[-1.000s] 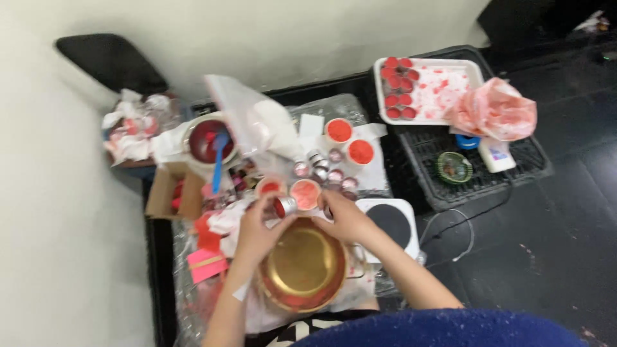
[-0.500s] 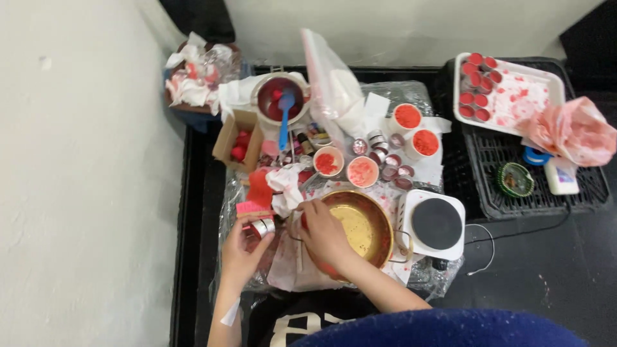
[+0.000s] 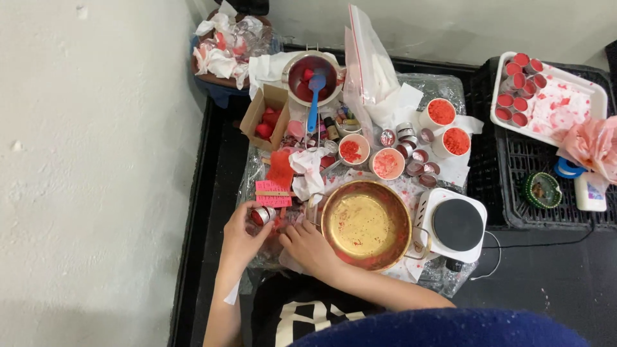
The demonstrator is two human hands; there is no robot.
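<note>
**A:** From the head camera, what is being handled?

**B:** The left hand [image 3: 241, 234] has a small round tin [image 3: 262, 215] at the near left edge of the counter [image 3: 450, 87]. Its fingers [image 3: 252, 209] are curled closed around the tin's side. The tin lies tilted on its side, its open end showing red, just below a pink card [image 3: 273, 193].

**A:** And the other hand?

**B:** The right hand [image 3: 308, 247] rests knuckles up against the near-left rim of the brass-coloured pan [image 3: 366, 225]. Its fingers are bent under, so I cannot tell whether they grip anything.

**A:** Which step does that look like?

**B:** I'd judge it as one tin being checked or readied while the pan is steadied. The pan sits off the hot plate [image 3: 456, 225], touching its left side, with only a thin yellowish film inside.

**A:** What would moving that tin ask for?

**B:** Keeping it level, I'd say, if the red inside is soft. It would also need a careful path. Cups of red flakes [image 3: 352, 150] and empty tins [image 3: 414, 157] crowd the space beyond the pan, and crumpled tissue [image 3: 308, 170] lies close by.
</note>
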